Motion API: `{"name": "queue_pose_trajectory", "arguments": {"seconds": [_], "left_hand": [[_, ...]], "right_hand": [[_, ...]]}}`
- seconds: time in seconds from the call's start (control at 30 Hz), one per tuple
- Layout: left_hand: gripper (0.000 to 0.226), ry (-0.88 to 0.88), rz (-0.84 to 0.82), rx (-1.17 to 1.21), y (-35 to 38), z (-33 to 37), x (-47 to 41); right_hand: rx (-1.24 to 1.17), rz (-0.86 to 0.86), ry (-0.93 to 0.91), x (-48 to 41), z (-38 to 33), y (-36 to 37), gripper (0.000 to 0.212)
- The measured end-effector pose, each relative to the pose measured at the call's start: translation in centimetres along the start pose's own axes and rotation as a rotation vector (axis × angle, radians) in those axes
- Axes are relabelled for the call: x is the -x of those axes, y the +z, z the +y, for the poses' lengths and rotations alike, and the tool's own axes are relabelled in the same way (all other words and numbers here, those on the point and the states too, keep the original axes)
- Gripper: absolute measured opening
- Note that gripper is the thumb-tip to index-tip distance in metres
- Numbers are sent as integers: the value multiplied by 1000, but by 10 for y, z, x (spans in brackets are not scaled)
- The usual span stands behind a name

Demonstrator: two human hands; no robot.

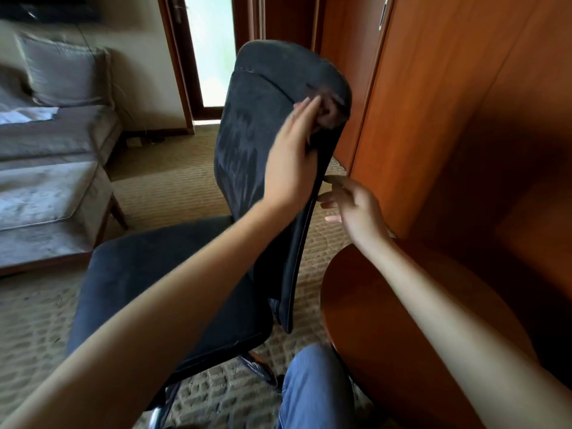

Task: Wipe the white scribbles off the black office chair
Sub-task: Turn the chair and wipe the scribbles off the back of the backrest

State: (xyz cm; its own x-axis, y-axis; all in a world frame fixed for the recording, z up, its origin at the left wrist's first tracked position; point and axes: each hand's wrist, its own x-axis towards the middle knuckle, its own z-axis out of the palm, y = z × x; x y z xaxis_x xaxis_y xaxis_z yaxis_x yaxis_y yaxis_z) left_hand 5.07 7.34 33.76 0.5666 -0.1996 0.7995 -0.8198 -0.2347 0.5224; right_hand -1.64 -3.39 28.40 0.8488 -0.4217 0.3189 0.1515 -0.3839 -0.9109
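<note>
Now left hand [291, 159] presses flat against black office chair [247, 131].

- left arm [185, 289] bare, stretched forward and up from lower left
- left hand [291, 156] raised, fingers straight and together, tips pointing up, blurred
- right arm [433, 305] bare, reaches forward from lower right, lower than the left
- right hand [353, 205] just right of left wrist, fingers loosely bent and spread, pointing left
</note>
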Motion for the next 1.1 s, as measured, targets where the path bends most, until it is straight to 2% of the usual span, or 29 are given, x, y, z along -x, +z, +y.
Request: {"name": "queue_pose_trajectory", "arguments": {"seconds": [0.07,0.17,0.33,0.37,0.43,0.53,0.57,0.63,0.7,0.8,0.87,0.93,0.97,1.0,1.1], "left_hand": [[62,30,-88,-58,7,-15,27],[59,106,-164,-119,1,-43,65],[68,186,-369,-411,-20,-90,141],[69,186,-389,-397,-24,-94,149],[70,37,-350,-216,-27,-80,143],[58,-167,-113,105,-23,-35,99],[52,-162,-67,155,-21,-17,81],[49,-101,-77,198,-14,14,51],[57,-33,-235,185,-7,34,33],[66,136,-521,109,-5,35,14],[60,229,-485,71,-10,29,-9],[54,239,-298,6,-8,25,-44],[52,170,-209,-50,-5,25,-66],[51,63,-189,-130,0,20,-89],[50,-182,-409,-312,12,-5,-132]], "right_hand": [[-43,40,34,-3,0,-4,23],[-57,78,61,-7,3,-8,24],[-70,28,119,0,3,1,15],[-36,13,109,2,1,2,15],[48,10,61,7,-4,3,18],[177,53,-50,16,-18,-1,25],[156,40,-73,18,-26,-1,29],[-69,-20,-44,18,-50,-4,29],[-308,-50,58,9,-68,-10,26],[-515,88,144,-16,-77,-27,23],[-411,297,110,-33,-81,-38,21],[-67,449,-13,-49,-89,-48,22],[101,458,-80,-57,-94,-48,26],[208,413,-139,-62,-99,-45,29],[405,197,-326,-72,-97,-24,34]]}}
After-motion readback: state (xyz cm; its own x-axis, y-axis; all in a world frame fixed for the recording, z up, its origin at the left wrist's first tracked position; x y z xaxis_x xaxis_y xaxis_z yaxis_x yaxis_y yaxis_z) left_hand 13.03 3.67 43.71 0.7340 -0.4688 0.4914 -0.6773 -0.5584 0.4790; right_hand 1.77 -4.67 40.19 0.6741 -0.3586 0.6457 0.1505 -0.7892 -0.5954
